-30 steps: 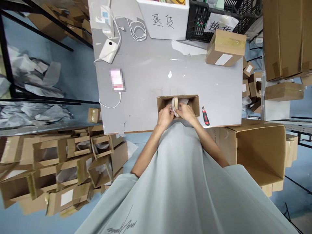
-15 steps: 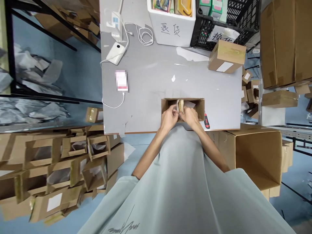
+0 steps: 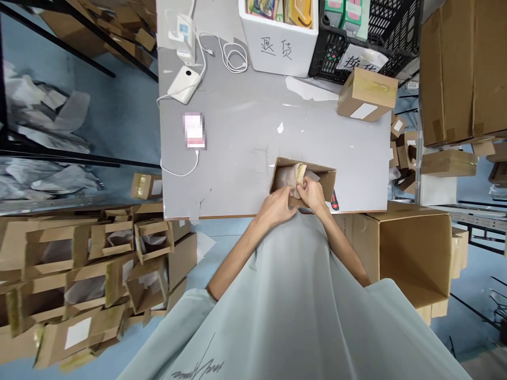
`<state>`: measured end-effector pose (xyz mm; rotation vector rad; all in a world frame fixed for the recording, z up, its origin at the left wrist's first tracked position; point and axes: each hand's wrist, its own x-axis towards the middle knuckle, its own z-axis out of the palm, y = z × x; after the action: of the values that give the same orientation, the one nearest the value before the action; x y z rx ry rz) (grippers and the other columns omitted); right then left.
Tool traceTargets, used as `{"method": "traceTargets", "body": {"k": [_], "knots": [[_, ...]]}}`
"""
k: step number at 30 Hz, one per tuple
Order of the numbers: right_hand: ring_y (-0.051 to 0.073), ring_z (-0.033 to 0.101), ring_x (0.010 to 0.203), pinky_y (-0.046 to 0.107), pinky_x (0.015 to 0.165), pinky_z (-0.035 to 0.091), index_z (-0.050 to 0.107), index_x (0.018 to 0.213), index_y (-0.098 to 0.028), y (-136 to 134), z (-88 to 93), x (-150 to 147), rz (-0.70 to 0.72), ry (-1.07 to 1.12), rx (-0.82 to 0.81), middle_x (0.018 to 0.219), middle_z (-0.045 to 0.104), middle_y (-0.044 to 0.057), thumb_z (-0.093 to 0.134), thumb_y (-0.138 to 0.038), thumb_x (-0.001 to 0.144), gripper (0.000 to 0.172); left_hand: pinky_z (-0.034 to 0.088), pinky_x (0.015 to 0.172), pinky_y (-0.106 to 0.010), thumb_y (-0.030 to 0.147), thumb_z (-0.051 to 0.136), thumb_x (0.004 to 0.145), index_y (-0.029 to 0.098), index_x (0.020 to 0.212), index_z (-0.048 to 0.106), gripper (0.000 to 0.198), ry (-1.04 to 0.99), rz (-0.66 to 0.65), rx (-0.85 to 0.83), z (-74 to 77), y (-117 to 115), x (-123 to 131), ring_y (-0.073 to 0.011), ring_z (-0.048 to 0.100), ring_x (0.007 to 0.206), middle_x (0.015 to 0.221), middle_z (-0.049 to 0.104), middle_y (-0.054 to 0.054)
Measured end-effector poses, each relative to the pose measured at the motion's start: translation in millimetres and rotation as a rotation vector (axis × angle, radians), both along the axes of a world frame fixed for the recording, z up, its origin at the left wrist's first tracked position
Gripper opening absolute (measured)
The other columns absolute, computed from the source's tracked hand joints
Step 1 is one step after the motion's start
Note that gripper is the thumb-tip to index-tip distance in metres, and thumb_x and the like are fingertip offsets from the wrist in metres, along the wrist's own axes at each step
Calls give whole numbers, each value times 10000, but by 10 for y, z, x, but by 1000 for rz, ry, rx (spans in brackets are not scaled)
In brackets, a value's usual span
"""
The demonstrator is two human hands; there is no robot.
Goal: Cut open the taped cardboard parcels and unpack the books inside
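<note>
A small open cardboard box (image 3: 327, 186) sits at the table's front edge, turned slightly askew. Inside it lies a translucent plastic wrapping (image 3: 288, 176) with a yellowish strip (image 3: 301, 173) standing up from it. My right hand (image 3: 312, 194) reaches over the box's near side, thumb and fingers pinched on the yellowish strip. At the near left corner, my left hand (image 3: 278, 205) has its fingers curled together against the wrapping; exactly what they grip is hard to see. Just right of the box is a red and black utility knife (image 3: 335, 201), partly hidden by the box.
A white bin (image 3: 277, 53) and a black crate (image 3: 327, 63) stand at the back. Near them sits a closed carton (image 3: 366, 95). Cables, a white device (image 3: 184, 84) and a blurred-out item (image 3: 194, 130) lie left. A big open carton (image 3: 414, 253) stands right; several boxes (image 3: 77, 335) are stacked left.
The small box has turned askew and shifted right, covering part of the knife. The wrapping with its yellowish strip shows more. My left hand has moved lower, to the near side.
</note>
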<state>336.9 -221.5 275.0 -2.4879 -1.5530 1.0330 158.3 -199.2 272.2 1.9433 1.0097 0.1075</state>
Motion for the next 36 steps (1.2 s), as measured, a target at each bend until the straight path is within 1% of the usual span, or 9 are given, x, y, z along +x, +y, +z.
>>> {"method": "traceTargets", "body": {"k": [4, 7, 9, 12, 18, 21, 27, 32, 36], "knots": [[285, 818, 1072, 307, 892, 487, 731, 1179, -178, -18, -22, 52, 127, 5, -21, 1101, 862, 122, 553, -270, 1158, 202, 613, 976, -425, 266, 736, 1019, 226, 1270, 726, 254, 115, -205, 13, -54, -39, -81, -324, 766, 1162, 1271, 782, -114], [306, 821, 1093, 322, 915, 496, 720, 1246, -140, 3, 37, 100, 209, -15, -58, 1131, 862, 169, 535, -262, 1178, 232, 598, 1063, -437, 171, 729, 997, 215, 1328, 730, 334, 135, -293, 83, -117, -32, -77, -336, 730, 1271, 1331, 753, -135], [329, 816, 1121, 336, 921, 510, 718, 1278, -125, 24, 101, 130, 258, -31, -87, 1171, 855, 202, 536, -254, 1179, 244, 596, 1068, -425, 68, 635, 994, 217, 1358, 739, 407, 167, -314, 115, -152, -23, -68, -322, 730, 1281, 1333, 746, -138], [356, 791, 1189, 357, 921, 536, 724, 1315, -136, 29, 212, 169, 378, -81, -114, 1292, 818, 235, 533, -229, 1170, 257, 610, 933, -395, 2, 490, 1004, 237, 1354, 761, 501, 245, -313, 101, -184, -11, -76, -292, 779, 1129, 1284, 753, -124], [327, 749, 1233, 374, 992, 556, 744, 1341, -154, -129, 447, 341, 518, -180, -37, 1398, 750, 228, 390, -62, 1126, 424, 591, 861, -395, 6, 453, 1001, 263, 1348, 785, 544, 312, -244, 98, -189, -4, -137, -296, 795, 1061, 1336, 752, -119], [306, 766, 1146, 376, 961, 578, 746, 1356, -192, -271, 595, 509, 439, -136, 62, 1386, 764, 188, 388, -170, 1175, 402, 584, 846, -393, 28, 466, 1014, 261, 1342, 790, 516, 305, -191, 112, -176, 3, -153, -305, 787, 1090, 1301, 752, -126], [256, 782, 1165, 338, 918, 616, 749, 1340, -271, -533, 987, 770, 189, 26, 497, 1337, 803, 112, 426, -383, 1219, 363, 588, 873, -394, 77, 453, 1063, 240, 1291, 799, 445, 279, -117, 125, -133, 50, -192, -310, 774, 1117, 1286, 759, -134], [266, 782, 1115, 406, 947, 653, 789, 1222, -277, -675, 1282, 879, -31, 69, 786, 1213, 817, 116, 552, -450, 1188, 295, 592, 1094, -481, 239, 607, 1086, 205, 1362, 763, 320, 181, -88, 147, -30, 27, -200, -372, 725, 1279, 1329, 757, -173], [268, 792, 1069, 412, 886, 678, 790, 1173, -273, -739, 1268, 972, -242, 185, 890, 1166, 815, 102, 660, -531, 1128, 293, 549, 1236, -532, 459, 729, 1064, 233, 1584, 617, 578, -81, 153, 54, 88, 3, -112, -361, 678, 1423, 1534, 700, -173]]}}
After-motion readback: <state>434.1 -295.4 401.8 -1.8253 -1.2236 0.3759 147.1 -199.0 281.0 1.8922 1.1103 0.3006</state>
